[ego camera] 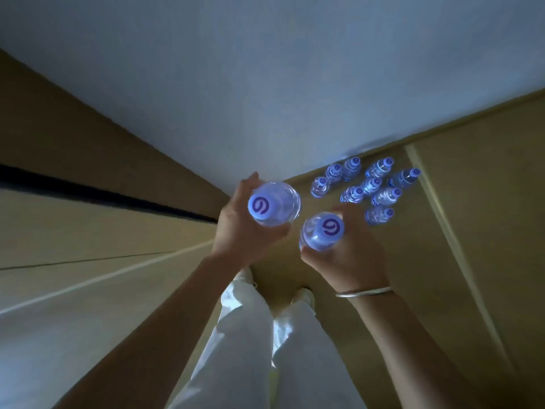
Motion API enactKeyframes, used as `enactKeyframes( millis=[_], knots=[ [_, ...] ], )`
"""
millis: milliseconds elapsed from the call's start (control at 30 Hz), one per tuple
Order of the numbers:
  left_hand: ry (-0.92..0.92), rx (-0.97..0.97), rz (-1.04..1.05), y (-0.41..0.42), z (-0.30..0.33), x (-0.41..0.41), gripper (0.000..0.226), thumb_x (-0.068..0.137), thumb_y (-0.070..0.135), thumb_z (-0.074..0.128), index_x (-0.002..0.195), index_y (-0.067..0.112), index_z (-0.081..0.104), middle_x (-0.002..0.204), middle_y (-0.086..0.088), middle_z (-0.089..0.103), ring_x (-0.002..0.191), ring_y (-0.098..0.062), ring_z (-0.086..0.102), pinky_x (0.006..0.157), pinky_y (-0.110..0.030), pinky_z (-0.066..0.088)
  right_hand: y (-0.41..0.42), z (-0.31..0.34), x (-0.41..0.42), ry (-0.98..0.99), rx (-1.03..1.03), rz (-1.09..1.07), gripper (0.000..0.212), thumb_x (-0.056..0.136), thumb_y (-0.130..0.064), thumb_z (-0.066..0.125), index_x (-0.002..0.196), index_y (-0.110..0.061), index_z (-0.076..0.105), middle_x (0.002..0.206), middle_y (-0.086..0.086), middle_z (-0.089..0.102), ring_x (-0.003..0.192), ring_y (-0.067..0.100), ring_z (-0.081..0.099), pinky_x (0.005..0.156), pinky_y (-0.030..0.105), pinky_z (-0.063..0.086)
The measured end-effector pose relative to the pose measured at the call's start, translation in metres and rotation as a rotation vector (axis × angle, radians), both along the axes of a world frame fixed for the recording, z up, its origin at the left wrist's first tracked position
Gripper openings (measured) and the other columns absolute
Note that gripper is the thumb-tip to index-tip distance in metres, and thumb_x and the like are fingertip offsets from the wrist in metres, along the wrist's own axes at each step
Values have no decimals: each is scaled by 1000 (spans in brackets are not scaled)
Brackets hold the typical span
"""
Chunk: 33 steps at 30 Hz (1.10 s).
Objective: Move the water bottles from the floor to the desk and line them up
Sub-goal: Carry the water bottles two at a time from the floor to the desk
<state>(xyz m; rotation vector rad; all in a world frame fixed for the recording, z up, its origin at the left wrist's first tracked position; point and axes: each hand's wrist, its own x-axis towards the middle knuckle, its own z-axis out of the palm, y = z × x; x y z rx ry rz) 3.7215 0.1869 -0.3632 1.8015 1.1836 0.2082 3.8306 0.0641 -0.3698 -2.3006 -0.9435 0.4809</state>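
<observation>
We've got one bottle [274, 203] gripped in the left hand [244, 228] & another bottle [321, 231] in the right hand [348, 255], both above the floor [472, 231] w/ the rest [365, 187] standing near, so a loose grip drops one onto them.

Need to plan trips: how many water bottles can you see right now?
12. One in the left hand, one in the right hand, and ten standing in a cluster on the floor by the wall. Blur may hide others.

Both arms outstretched, left hand [244, 228] and right hand [351, 255] fingers curled.
</observation>
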Motion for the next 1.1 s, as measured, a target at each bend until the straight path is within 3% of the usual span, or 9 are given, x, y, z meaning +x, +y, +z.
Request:
enactKeyframes(
  millis=[67,133,267,333,433,600,733,967,1100],
  knots=[
    [-21,57,90,-11,48,-32,61,53,30,89,102,21,53,83,18,58,79,2,61,65,-5,42,-6,39,-19,-60,60,33,38,58,-46,61,80,-17,52,70,-8,49,64,14,52,56,17,30],
    [-55,101,152,-22,93,-68,57,54,21,89,98,23,53,83,22,57,77,14,57,64,-2,40,-10,76,-46,-100,112,98,36,59,-48,57,80,-18,55,69,-8,53,63,14,54,55,19,36],
    [-138,144,333,-44,161,-146,55,55,14,89,92,35,54,78,31,63,79,20,55,66,1,39,-7,134,-106,-136,215,298,26,65,-44,60,80,-22,58,66,-11,54,60,12,56,52,19,38],
    [-163,186,410,-57,190,-186,60,53,18,91,91,43,51,82,43,58,80,21,55,67,2,38,-3,157,-139,-127,233,402,29,65,-48,55,79,-23,58,64,-13,50,59,12,55,51,19,37],
    [-182,271,529,-75,224,-252,56,45,39,86,89,49,53,87,41,59,82,18,57,68,1,39,7,184,-193,-29,216,558,37,60,-49,60,85,-23,58,73,-7,62,68,18,61,57,28,48],
    [-253,321,791,-119,249,-381,58,53,18,90,93,45,58,83,37,63,76,14,60,65,-2,42,10,234,-305,-61,179,759,35,69,-46,71,95,-27,59,86,-5,65,82,21,62,67,27,44],
    [-253,349,998,-170,261,-488,56,44,34,86,93,44,61,80,32,66,72,14,61,62,-2,41,2,257,-409,-26,124,924,34,66,-45,70,90,-27,56,83,-7,64,81,21,62,73,31,51],
    [-180,400,1227,-251,283,-631,52,53,23,89,92,43,61,76,33,65,70,16,59,59,0,39,-23,270,-561,131,104,1147,38,64,-38,79,89,-35,50,75,-19,54,80,15,57,74,24,42],
    [-117,437,1333,-280,286,-682,50,57,23,87,94,44,61,79,34,65,74,14,60,61,0,39,-31,278,-627,138,103,1297,39,63,-35,78,95,-33,56,80,-15,60,84,17,62,75,27,46]
  ],
)
